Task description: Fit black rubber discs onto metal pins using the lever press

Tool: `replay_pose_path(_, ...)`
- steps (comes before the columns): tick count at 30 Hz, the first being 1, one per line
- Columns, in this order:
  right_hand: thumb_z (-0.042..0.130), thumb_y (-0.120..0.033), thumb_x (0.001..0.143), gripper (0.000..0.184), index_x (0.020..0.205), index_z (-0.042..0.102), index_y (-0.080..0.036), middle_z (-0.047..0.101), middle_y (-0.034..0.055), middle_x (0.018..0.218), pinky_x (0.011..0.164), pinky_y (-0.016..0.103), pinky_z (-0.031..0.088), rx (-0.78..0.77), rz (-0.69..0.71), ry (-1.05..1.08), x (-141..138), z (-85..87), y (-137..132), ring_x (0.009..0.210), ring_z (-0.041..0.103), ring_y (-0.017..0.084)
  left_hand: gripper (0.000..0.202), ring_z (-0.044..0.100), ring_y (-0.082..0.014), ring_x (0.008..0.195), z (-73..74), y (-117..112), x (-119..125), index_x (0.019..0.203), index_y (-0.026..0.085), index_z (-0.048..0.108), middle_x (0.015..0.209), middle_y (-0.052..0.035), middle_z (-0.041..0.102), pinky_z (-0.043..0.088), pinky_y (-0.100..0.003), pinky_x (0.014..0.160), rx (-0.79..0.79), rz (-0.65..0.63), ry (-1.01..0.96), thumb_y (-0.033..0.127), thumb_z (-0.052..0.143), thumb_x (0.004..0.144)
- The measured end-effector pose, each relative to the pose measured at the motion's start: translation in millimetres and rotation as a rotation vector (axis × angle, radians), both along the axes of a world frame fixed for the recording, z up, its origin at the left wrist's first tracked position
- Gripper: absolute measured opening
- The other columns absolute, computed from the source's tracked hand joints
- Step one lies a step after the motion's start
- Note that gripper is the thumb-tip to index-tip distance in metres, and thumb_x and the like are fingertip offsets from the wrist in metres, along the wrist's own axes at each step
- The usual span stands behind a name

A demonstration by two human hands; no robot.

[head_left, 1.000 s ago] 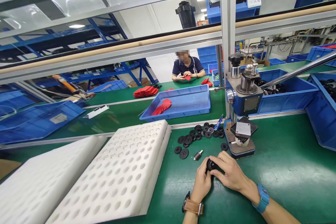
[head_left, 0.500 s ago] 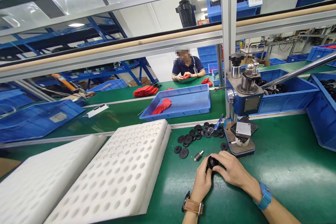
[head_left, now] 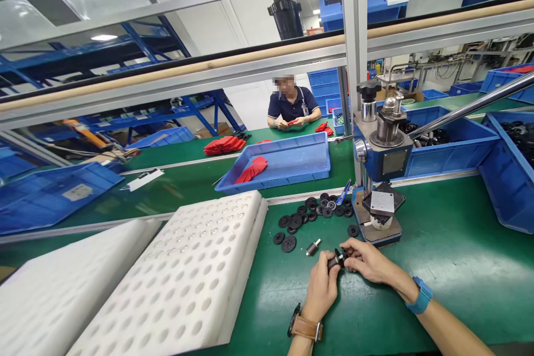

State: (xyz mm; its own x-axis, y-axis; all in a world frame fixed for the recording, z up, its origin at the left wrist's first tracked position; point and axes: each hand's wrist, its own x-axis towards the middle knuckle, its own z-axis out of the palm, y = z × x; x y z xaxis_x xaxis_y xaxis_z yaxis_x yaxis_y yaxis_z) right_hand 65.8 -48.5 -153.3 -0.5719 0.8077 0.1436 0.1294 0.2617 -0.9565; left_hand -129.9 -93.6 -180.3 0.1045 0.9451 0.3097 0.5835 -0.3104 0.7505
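Note:
Between my two hands is a dark cylindrical roller [head_left: 332,262] with a pale shaft, like the small one lying loose on the bench. My left hand [head_left: 320,282] is closed around the roller's body. At its right end, the fingertips of my right hand [head_left: 367,260] pinch a black disc [head_left: 341,256]; whether the disc is fully seated on the shaft cannot be made out. The loose roller [head_left: 312,247] rests just beyond my left hand. Several black discs [head_left: 288,243] lie scattered farther back, with one single disc [head_left: 352,231] beside the press base.
A hand-lever press [head_left: 384,147] stands behind my right hand. White foam trays [head_left: 196,278] with rows of holes fill the left side. Blue bins [head_left: 453,153] sit at the back right, and a blue tray [head_left: 287,178] holds red cloth. Across the bench a person [head_left: 293,103] handles red material.
The part has been turned, so the roller's body and pale shaft now show beside the disc. My right hand has shifted slightly right. The camera view has moved a little.

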Motion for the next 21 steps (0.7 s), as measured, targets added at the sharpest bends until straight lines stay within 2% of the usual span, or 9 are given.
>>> replay_pose_path(7,0.058,-0.026,0.093,0.025,0.117,0.059,-0.019,0.063,0.0005,0.088,0.063,0.023,0.048,-0.050,0.037,0.032,1.7,-8.2,1.7,0.071,0.057,0.012,0.017,0.071,-0.0280,0.095,-5.7,-1.1,-2.5,0.109,0.021,0.053,0.106,-0.0130,0.072,0.055,-0.040,0.080,-0.011,-0.015,0.066,0.029,0.046,0.097)
replay_pose_path(13,0.060,-0.018,0.089,0.024,0.113,0.061,-0.020,0.062,-0.0006,0.085,0.069,0.025,0.046,0.060,-0.008,-0.013,0.7,-3.1,-2.0,0.075,0.055,0.014,0.016,0.070,-0.0274,0.095,-5.4,-1.1,-4.2,0.109,0.021,0.052,0.106,-0.0132,0.071,0.054,-0.041,0.081,-0.031,-0.023,0.075,0.028,0.043,0.098)
replay_pose_path(21,0.059,-0.017,0.090,0.028,0.118,0.061,-0.020,0.067,0.0041,0.097,0.079,0.029,0.048,0.179,-0.055,-0.055,-1.8,-2.8,-5.3,0.085,0.060,0.017,0.016,0.069,-0.0282,0.097,-10.4,-1.6,-6.8,0.110,0.021,0.051,0.110,-0.0148,0.069,0.054,-0.043,0.083,-0.046,-0.018,0.031,0.029,0.044,0.098)
